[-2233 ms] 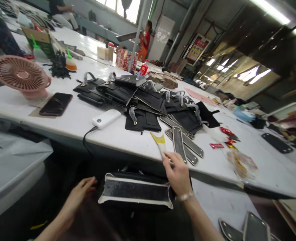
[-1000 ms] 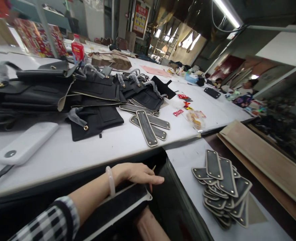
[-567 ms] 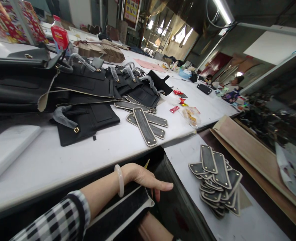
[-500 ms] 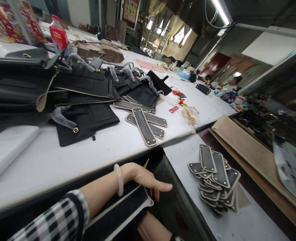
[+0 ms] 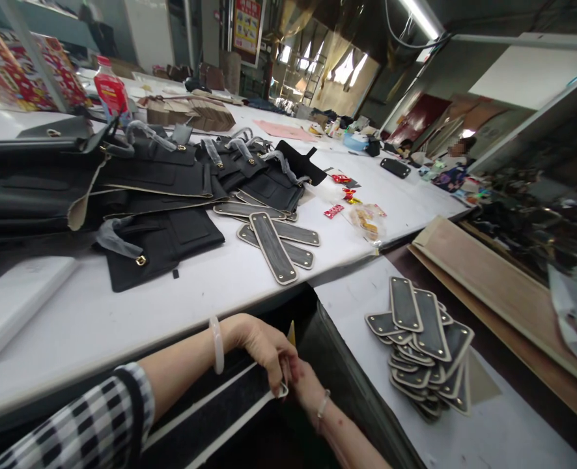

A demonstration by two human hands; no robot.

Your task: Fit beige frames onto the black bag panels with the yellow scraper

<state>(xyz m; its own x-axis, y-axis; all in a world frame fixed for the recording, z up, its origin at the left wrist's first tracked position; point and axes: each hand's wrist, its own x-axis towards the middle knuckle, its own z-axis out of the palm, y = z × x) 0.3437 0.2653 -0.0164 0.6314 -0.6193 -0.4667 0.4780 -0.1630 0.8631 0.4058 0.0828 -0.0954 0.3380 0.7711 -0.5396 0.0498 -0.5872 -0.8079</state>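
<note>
A long black panel with pale edges [image 5: 220, 417] slants below the table's front edge. My left hand [image 5: 262, 345], reaching in from the left with a pale bangle at the wrist, is closed on its upper right end. My right hand [image 5: 308, 387], coming up from below with a thin bracelet, meets the left fingers at the same end. Its fingers are pressed together there; the left hand partly hides their tips. A small yellow pointed piece [image 5: 292, 333] shows just behind the hands.
Several dark pale-edged studded pieces [image 5: 430, 339] are heaped on the right-hand table. More such pieces [image 5: 273, 247] lie by black bag parts with wrapped handles [image 5: 164, 244] on the main table. A white block [image 5: 25, 299] is at left, a red bottle [image 5: 111, 91] farther back. Someone sits far right.
My right hand has risen from beneath the panel to its end, beside my left fingers. My left hand's thumb, stretched out before, has bent down onto the panel's end.
</note>
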